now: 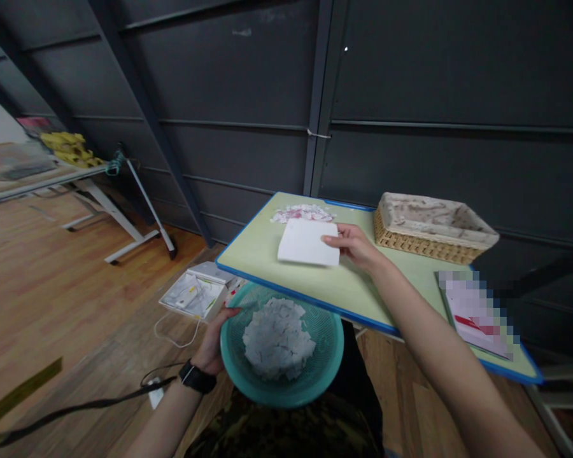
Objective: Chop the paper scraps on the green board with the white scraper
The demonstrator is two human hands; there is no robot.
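White card [309, 242] in our right hand [356, 247], teal colander [285, 399] in our left hand [213, 346].
We pinch the white card between right thumb and fingers, over the green tabletop [254, 247]; our left hand grips the rim of the teal colander, just below the tabletop's near edge — paper scraps [277, 340] lie heaped inside; past the white card we see a scrap pile [303, 212] on the tabletop; to the right stands a lined wicker basket [420, 247], and a flat booklet [475, 318] — partly pixelated — lies nearer the right end.
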